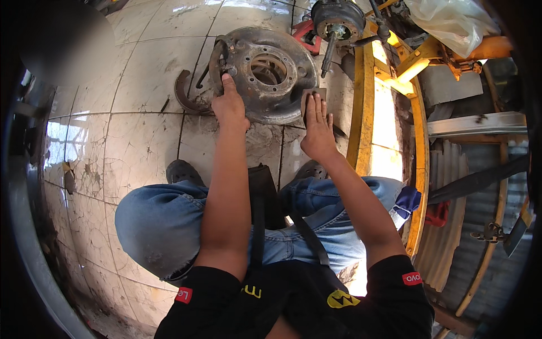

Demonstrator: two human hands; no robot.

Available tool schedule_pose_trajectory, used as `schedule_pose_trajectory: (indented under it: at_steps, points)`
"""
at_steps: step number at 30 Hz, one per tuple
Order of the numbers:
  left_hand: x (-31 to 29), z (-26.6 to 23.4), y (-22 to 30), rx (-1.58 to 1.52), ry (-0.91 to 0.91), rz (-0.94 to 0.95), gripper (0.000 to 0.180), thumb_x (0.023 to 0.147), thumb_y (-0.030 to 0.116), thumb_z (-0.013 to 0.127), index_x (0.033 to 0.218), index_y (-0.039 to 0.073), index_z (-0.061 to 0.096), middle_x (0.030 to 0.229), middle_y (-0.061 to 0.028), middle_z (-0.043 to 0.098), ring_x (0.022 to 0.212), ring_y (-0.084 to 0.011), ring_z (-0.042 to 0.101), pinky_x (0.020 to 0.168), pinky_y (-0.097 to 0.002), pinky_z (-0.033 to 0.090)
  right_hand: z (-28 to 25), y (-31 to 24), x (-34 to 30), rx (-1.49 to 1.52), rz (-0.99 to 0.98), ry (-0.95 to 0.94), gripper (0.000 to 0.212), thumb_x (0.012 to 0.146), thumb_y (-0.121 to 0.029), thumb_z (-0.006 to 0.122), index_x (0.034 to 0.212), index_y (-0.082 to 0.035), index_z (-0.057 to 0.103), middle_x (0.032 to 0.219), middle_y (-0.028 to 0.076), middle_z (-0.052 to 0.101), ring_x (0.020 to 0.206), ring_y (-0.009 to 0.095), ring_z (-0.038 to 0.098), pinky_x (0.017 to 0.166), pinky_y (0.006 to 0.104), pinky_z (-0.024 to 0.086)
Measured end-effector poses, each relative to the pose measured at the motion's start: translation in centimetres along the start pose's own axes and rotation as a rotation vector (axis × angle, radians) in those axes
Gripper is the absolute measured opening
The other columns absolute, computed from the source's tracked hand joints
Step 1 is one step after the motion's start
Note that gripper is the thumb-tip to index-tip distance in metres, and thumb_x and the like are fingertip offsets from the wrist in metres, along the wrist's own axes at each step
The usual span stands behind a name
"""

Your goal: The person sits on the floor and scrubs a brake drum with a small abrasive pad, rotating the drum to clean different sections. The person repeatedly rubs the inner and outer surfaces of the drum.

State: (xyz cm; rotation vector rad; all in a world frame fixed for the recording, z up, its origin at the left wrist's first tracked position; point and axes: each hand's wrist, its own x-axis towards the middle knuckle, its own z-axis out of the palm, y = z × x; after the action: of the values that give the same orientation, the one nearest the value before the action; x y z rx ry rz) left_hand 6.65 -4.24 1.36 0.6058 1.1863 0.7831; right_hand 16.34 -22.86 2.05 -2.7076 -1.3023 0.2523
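A large round metal brake backing plate (pixel 276 107), dark and grimy with a bolt-ringed centre hole, lies on the tiles ahead of me. At its left edge stands a curved brake shoe (pixel 215 65). My left hand (pixel 230 107) is closed around the lower end of that shoe, thumb on top and fingers hidden beneath. On the plate's right side is a brown, flat-faced piece (pixel 311 95) like a brake shoe's lining. My right hand (pixel 319 127) presses it with long fingers laid over its face; the thumb is hidden.
Another curved brake shoe (pixel 182 93) lies on the floor at the left. Beyond the plate's right side stands a hub with a shaft (pixel 339 25), with a red stand (pixel 305 37) beside it. A yellow metal frame (pixel 361 113) runs along my right. A plastic bag (pixel 451 22) hangs at the far right.
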Motion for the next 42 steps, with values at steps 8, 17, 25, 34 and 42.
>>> schedule_pose_trajectory:
  at_steps: [8, 17, 25, 34, 42]
  points:
    - [0.6, -0.3, -0.2, 0.038, -0.015, -0.051, 0.079, 0.096, 0.053, 0.056, 0.139, -0.011, 0.040, 0.136, -0.0214, 0.051, 0.115, -0.0314, 0.056, 0.090, -0.0465, 0.049, -0.2, -0.6, -0.3, -0.058, -0.152, -0.016, 0.096, 0.073, 0.006, 0.059, 0.156, -0.002, 0.011, 0.164, 0.017, 0.009, 0.152, 0.036, 0.007, 0.122, 0.0509, 0.011]
    - [0.3, -0.2, 0.0, 0.082, 0.005, 0.001, 0.081, 0.095, 0.054, 0.056, 0.140, -0.012, 0.038, 0.136, -0.0239, 0.051, 0.116, -0.0344, 0.057, 0.092, -0.0482, 0.049, -0.8, -0.3, 0.4, -0.031, -0.092, -0.024, 0.095, 0.077, 0.002, 0.058, 0.157, -0.004, 0.008, 0.164, 0.015, 0.009, 0.152, 0.033, 0.005, 0.122, 0.0510, 0.007]
    - [0.4, -0.1, 0.0, 0.035, -0.008, -0.006, 0.080, 0.096, 0.052, 0.058, 0.139, -0.013, 0.038, 0.135, -0.0237, 0.051, 0.109, -0.0356, 0.060, 0.087, -0.0471, 0.053, -0.5, 1.4, 0.6, -0.116, -0.168, -0.048, 0.097, 0.072, 0.005, 0.055, 0.156, -0.002, 0.008, 0.164, 0.017, 0.010, 0.152, 0.034, 0.008, 0.122, 0.0506, 0.007]
    - [0.7, -0.4, -0.2, 0.062, -0.007, -0.007, 0.076, 0.096, 0.052, 0.057, 0.132, -0.013, 0.045, 0.130, -0.0226, 0.054, 0.112, -0.0335, 0.060, 0.088, -0.0464, 0.055, -0.3, 0.9, 0.1, -0.081, -0.239, -0.036, 0.098, 0.070, 0.005, 0.056, 0.156, -0.001, 0.010, 0.163, 0.021, 0.008, 0.151, 0.038, 0.007, 0.122, 0.0500, 0.008]
    - [0.1, -0.1, 0.3, 0.088, 0.052, -0.006, 0.079, 0.095, 0.054, 0.057, 0.133, -0.014, 0.043, 0.128, -0.0222, 0.055, 0.111, -0.0326, 0.061, 0.091, -0.0480, 0.053, -1.0, -0.4, 0.1, -0.255, -0.249, -0.120, 0.093, 0.078, 0.000, 0.059, 0.157, -0.006, 0.010, 0.165, 0.013, 0.008, 0.152, 0.031, 0.007, 0.122, 0.0520, 0.008]
